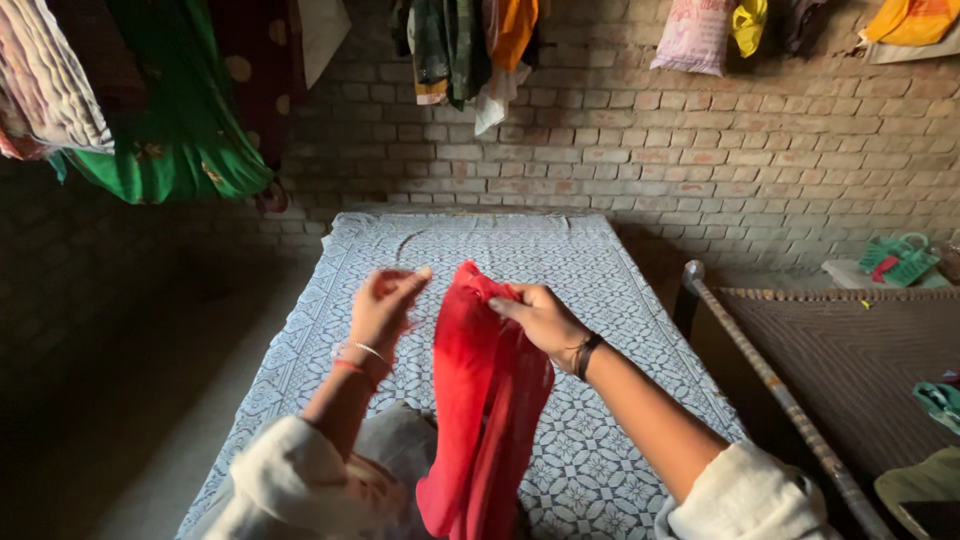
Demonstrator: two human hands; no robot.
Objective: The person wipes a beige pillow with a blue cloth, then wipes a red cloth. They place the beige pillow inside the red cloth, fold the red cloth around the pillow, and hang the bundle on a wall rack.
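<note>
A red cloth [480,400] hangs down in front of me over a bed with a grey-white patterned sheet [500,250]. My right hand [540,318] pinches the cloth's top edge and holds it up. To the left of the cloth, my left hand [385,305] has its fingers curled around what looks like a thin red corner of it; the grip is hard to make out. Both wrists wear bangles or bands, and both arms have pale sleeves.
A brick wall [700,150] stands behind the bed, with clothes [180,110] and bags [695,35] hanging above. A woven cot [850,360] with a metal frame stands at the right, with green items [900,260] beyond it. Dark floor lies to the left.
</note>
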